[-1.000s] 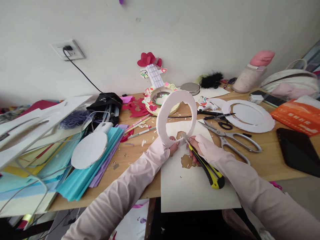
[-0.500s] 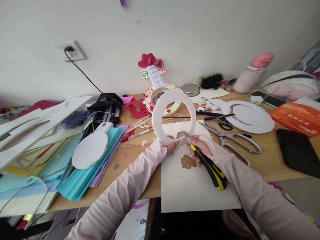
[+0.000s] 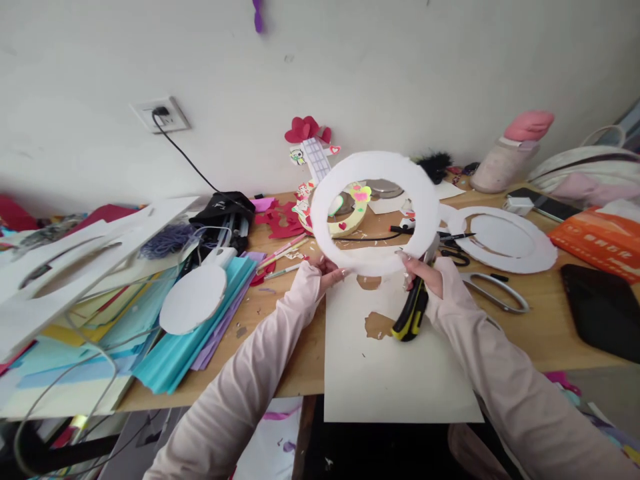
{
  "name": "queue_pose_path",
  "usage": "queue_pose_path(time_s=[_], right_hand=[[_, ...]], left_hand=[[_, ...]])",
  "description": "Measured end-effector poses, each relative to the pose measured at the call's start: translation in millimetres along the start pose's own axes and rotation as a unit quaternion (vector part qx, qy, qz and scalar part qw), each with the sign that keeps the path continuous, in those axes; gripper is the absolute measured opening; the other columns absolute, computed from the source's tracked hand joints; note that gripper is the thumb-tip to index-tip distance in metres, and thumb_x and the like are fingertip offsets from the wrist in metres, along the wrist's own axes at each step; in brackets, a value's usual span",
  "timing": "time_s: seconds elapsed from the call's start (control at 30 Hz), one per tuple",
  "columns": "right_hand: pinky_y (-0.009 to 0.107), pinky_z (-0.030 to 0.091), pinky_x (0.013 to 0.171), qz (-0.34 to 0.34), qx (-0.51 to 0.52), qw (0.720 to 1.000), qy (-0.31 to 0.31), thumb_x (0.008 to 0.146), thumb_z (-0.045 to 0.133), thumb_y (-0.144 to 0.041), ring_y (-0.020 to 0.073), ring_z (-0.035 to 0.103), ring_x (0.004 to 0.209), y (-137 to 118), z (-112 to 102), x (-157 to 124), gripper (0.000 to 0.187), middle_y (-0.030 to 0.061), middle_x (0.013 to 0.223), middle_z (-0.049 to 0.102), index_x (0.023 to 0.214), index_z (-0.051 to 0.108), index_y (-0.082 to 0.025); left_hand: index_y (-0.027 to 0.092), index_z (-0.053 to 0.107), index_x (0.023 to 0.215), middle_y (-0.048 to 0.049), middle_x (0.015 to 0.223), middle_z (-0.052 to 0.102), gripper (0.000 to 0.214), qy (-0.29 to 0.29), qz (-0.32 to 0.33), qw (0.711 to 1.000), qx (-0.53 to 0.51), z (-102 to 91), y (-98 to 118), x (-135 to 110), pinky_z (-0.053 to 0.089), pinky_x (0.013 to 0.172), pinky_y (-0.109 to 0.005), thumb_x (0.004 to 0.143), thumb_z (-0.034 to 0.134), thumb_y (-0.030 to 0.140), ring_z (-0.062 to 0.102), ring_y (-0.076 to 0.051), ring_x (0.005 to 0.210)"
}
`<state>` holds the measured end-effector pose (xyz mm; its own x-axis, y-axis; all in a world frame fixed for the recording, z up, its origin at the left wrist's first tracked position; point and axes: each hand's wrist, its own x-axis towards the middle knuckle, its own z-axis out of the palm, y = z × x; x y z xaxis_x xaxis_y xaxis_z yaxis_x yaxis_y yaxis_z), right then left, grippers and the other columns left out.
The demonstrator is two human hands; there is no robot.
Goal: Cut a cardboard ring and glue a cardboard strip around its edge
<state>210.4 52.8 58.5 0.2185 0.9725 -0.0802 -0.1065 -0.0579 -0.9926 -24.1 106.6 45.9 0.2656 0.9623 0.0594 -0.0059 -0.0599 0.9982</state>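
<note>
Held the white ring point(image 3: 425, 210) up above the paper sheet point(image 3: 400, 387), roughly upright. Pinched the rim at lower left with the left grip point(image 3: 327, 272) and at lower right with the right grip point(image 3: 424, 273), clasping the yellow-black knife point(image 3: 411, 315) as well. Called, probably, for a light squeeze on both sides, to spare a band likely easy to dent. Wanted the knife's far end turned clear of the rim. Needed elbow room too, with scissors point(image 3: 500, 291) near the right sleeve point(image 3: 473, 333) on the worktop point(image 3: 300, 360).

A wooden worktop point(image 3: 540, 340) carries a holed paper sheet point(image 3: 395, 380); right of the sheet lie silver scissors point(image 3: 515, 309) and a black phone point(image 3: 600, 310); beyond its far left corner, red paper scraps point(image 3: 280, 221).
</note>
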Motion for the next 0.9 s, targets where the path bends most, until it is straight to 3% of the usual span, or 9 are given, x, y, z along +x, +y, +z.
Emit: queue_pose_path(time_s=[0.1, 0.2, 0.3, 0.43, 0.53, 0.63, 0.73, 0.83, 0.9], right_hand=[[0.027, 0.051, 0.043, -0.014, -0.007, 1.0, 0.013, 0.063, 0.093, -0.067, 0.0122, 0.053, 0.042, 2, 8, -1, 0.057, -0.004, 0.047, 0.054, 0.062, 0.055, -0.025], [0.028, 0.052, 0.043, -0.002, -0.022, 1.0, -0.019, 0.061, 0.093, -0.066, 0.0125, 0.053, 0.041, 2, 13, -3, 0.055, -0.0032, 0.048, 0.055, 0.062, 0.057, -0.024], [0.028, 0.052, 0.044, -0.005, -0.017, 0.999, -0.027, 0.06, 0.092, -0.065, 0.0124, 0.052, 0.041, 0, 16, -7, 0.053, -0.0033, 0.047, 0.055, 0.065, 0.06, -0.023], [0.027, 0.05, 0.042, 0.005, -0.014, 0.999, -0.032, 0.058, 0.092, -0.064, 0.0122, 0.051, 0.04, 1, 18, -8, 0.052, -0.0043, 0.046, 0.053, 0.067, 0.062, -0.023], [0.028, 0.05, 0.042, 0.017, 0.007, 1.0, -0.02, 0.057, 0.094, -0.064, 0.0113, 0.049, 0.04, 5, 16, -6, 0.055, -0.0053, 0.045, 0.05, 0.061, 0.057, -0.024], [0.027, 0.047, 0.041, 0.03, 0.038, 0.999, -0.019, 0.057, 0.097, -0.061, 0.0098, 0.047, 0.041, 8, 13, -4, 0.056, -0.0058, 0.046, 0.048, 0.058, 0.056, -0.023], [0.025, 0.044, 0.042, 0.068, 0.099, 0.992, -0.031, 0.051, 0.1, -0.056, 0.0074, 0.043, 0.043, 5, 13, -5, 0.055, -0.0088, 0.049, 0.046, 0.065, 0.059, -0.022], [0.021, 0.039, 0.043, 0.129, 0.142, 0.977, -0.097, 0.044, 0.104, -0.053, 0.0052, 0.037, 0.044, -1, 15, -10, 0.063, -0.0128, 0.05, 0.038, 0.071, 0.055, -0.023], [0.021, 0.038, 0.044, 0.145, 0.151, 0.969, -0.132, 0.044, 0.106, -0.056, 0.0053, 0.037, 0.045, -2, 19, -14, 0.07, -0.0136, 0.05, 0.037, 0.074, 0.051, -0.024]], left_hand=[[0.022, 0.062, 0.095, 0.0021, 0.08, 0.071, 0.073, 0.045, 0.0, 0.998, -0.047, 6.9, -7, 1, 0.052, 0.063, -0.026, 0.039, 0.106, 0.04, 0.064, -0.014, 0.069], [0.023, 0.056, 0.098, 0.0023, 0.083, 0.071, 0.078, 0.086, -0.01, 0.995, -0.046, 16.1, -5, -5, 0.056, 0.067, -0.028, 0.04, 0.106, 0.036, 0.068, -0.017, 0.076], [0.023, 0.054, 0.092, 0.0039, 0.071, 0.066, 0.07, 0.125, -0.03, 0.991, -0.026, 22.2, 1, -12, 0.053, 0.059, -0.027, 0.05, 0.103, 0.048, 0.064, -0.016, 0.065], [0.022, 0.057, 0.085, 0.0023, 0.063, 0.065, 0.068, 0.122, -0.055, 0.99, -0.042, 20.1, 1, -12, 0.048, 0.049, -0.026, 0.058, 0.094, 0.072, 0.063, -0.015, 0.054], [0.02, 0.061, 0.083, -0.0014, 0.061, 0.067, 0.07, 0.113, -0.07, 0.989, -0.063, 13.3, -3, -8, 0.049, 0.048, -0.026, 0.068, 0.077, 0.086, 0.067, -0.017, 0.052], [0.017, 0.065, 0.084, -0.006, 0.066, 0.072, 0.075, 0.075, -0.069, 0.993, -0.064, 8.8, -3, -8, 0.055, 0.054, -0.029, 0.07, 0.074, 0.091, 0.073, -0.021, 0.058], [0.016, 0.069, 0.102, -0.0076, 0.079, 0.079, 0.083, 0.003, -0.045, 0.997, -0.07, 10.8, 6, -13, 0.062, 0.065, -0.033, 0.056, 0.093, 0.081, 0.078, -0.024, 0.069], [0.016, 0.07, 0.113, -0.0082, 0.081, 0.08, 0.089, -0.086, -0.041, 0.993, -0.07, 18.1, 17, -20, 0.065, 0.073, -0.039, 0.052, 0.101, 0.073, 0.081, -0.029, 0.075], [0.016, 0.074, 0.109, -0.0083, 0.078, 0.079, 0.082, -0.13, -0.038, 0.989, -0.061, 23.1, 18, -24, 0.066, 0.074, -0.04, 0.057, 0.097, 0.076, 0.08, -0.029, 0.075]])
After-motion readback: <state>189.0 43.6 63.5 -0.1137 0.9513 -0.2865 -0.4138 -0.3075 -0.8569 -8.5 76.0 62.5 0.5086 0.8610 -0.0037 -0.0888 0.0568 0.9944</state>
